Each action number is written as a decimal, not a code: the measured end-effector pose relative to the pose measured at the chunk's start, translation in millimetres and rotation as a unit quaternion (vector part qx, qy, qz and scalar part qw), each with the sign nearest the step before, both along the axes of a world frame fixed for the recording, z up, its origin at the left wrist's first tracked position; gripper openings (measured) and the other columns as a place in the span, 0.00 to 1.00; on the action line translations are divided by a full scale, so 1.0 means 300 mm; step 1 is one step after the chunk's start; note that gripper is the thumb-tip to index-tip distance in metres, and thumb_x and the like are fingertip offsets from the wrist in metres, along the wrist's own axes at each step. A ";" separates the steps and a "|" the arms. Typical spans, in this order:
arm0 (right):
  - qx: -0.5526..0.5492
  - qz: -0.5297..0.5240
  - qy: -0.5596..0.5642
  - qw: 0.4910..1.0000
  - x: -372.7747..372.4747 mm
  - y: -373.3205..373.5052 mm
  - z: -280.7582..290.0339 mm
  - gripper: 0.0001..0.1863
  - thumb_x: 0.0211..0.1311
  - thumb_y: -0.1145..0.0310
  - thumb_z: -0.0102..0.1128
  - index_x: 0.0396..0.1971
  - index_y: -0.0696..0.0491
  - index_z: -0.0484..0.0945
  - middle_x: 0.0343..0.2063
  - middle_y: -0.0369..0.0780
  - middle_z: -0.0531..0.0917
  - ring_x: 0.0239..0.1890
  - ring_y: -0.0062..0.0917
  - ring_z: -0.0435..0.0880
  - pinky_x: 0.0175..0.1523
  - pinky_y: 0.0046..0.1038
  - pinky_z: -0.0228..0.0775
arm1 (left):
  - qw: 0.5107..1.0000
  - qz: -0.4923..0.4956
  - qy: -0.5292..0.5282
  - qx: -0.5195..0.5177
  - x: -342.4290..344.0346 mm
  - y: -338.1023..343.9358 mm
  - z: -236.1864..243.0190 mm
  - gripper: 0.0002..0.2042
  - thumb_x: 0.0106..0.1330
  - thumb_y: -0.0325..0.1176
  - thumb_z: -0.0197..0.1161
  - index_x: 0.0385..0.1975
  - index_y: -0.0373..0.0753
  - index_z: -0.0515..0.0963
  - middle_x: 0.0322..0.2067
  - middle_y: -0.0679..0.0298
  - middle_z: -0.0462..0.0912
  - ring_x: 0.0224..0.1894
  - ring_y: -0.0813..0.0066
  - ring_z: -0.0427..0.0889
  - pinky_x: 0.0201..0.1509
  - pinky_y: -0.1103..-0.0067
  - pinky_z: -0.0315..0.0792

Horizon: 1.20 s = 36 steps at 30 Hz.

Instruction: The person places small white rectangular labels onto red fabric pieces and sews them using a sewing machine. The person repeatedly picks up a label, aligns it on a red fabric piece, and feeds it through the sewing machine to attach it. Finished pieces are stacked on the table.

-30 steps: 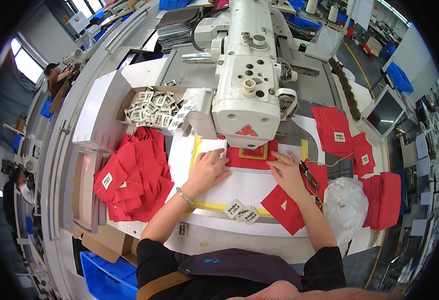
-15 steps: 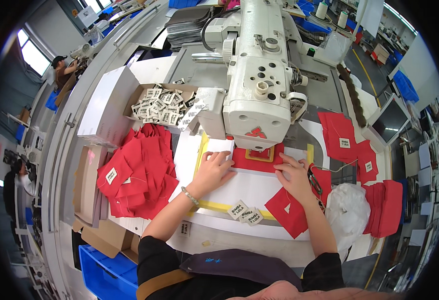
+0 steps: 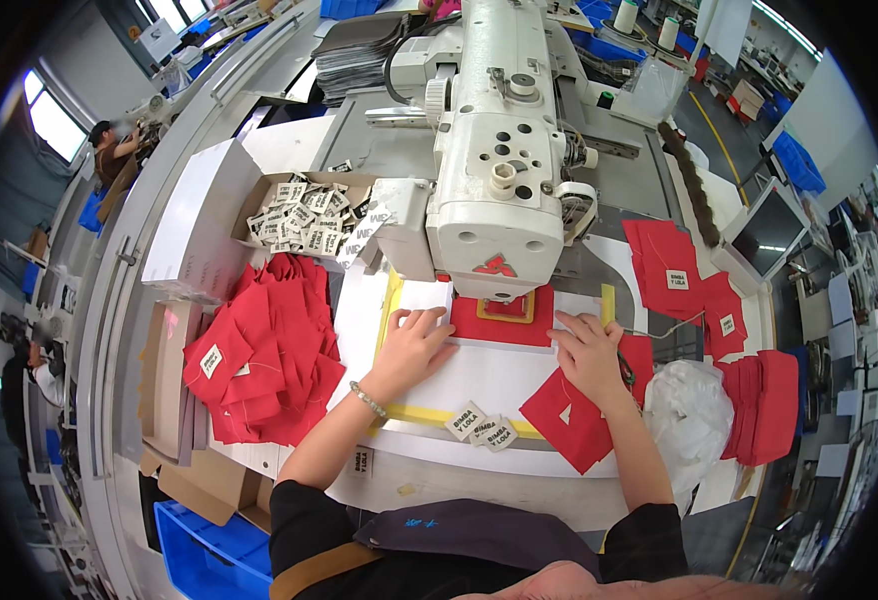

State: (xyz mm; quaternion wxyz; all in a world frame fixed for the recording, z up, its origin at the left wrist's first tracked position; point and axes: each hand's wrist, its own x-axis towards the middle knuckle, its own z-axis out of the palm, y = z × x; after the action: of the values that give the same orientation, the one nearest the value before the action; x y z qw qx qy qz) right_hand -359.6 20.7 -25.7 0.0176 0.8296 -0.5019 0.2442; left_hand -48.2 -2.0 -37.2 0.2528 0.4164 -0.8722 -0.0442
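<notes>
A red fabric piece (image 3: 471, 322) lies under the head of a white sewing machine (image 3: 499, 200), with a yellow frame (image 3: 529, 308) on it. At the fabric's left edge my left hand (image 3: 414, 352) rests on the white sheet (image 3: 479, 375), fingers stretched out and holding nothing. My right hand (image 3: 591, 358) lies by the fabric's right edge, its fingers extended and apart. Just beneath that wrist is another red piece (image 3: 569, 425); dark-handled thread snips (image 3: 627, 370) lie partly hidden beside it. Several pale printed labels (image 3: 484, 428) sit nearer me, between my forearms.
At left, red pieces (image 3: 269, 355) are heaped beside an open box of labels (image 3: 304, 215) and a white carton (image 3: 194, 225). On the right are a crumpled plastic bag (image 3: 687, 415), stacked red fabric (image 3: 764, 405), labelled red pieces (image 3: 669, 270) and a small screen (image 3: 771, 235).
The whole view has shifted slightly, so everything sits a little further left. My hands and the red fabric hold nearly the same places relative to the machine.
</notes>
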 end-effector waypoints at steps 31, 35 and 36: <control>-0.048 0.016 0.065 0.997 0.022 0.062 -0.047 0.15 0.49 0.68 0.65 0.40 0.48 0.80 0.50 0.31 0.81 0.46 0.20 0.76 0.48 0.33 0.54 | 0.995 -0.028 -0.096 -0.019 0.007 -0.003 -0.001 0.06 0.63 0.33 0.59 0.36 0.41 0.72 0.58 0.63 0.74 0.58 0.68 0.73 0.61 0.59 0.60; -0.058 0.014 0.069 0.996 0.026 0.064 -0.050 0.15 0.49 0.68 0.65 0.39 0.48 0.80 0.51 0.31 0.81 0.45 0.20 0.76 0.48 0.33 0.54 | 0.995 -0.029 -0.094 0.007 0.007 -0.010 0.007 0.08 0.62 0.35 0.60 0.38 0.41 0.72 0.59 0.63 0.73 0.60 0.68 0.71 0.62 0.58 0.59; -0.060 0.014 0.069 0.996 0.027 0.064 -0.050 0.15 0.49 0.68 0.65 0.39 0.48 0.80 0.50 0.31 0.81 0.45 0.20 0.76 0.48 0.33 0.54 | 0.996 -0.028 -0.089 0.011 0.007 -0.011 0.005 0.09 0.62 0.35 0.60 0.38 0.41 0.72 0.60 0.63 0.73 0.61 0.68 0.70 0.62 0.58 0.58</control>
State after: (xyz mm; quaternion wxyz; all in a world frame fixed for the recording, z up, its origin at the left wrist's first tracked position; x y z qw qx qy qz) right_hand -351.4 39.9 -40.7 0.0983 0.8488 -0.4726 0.2158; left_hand -46.2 -5.2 -35.6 0.1684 0.3968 -0.9020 -0.0234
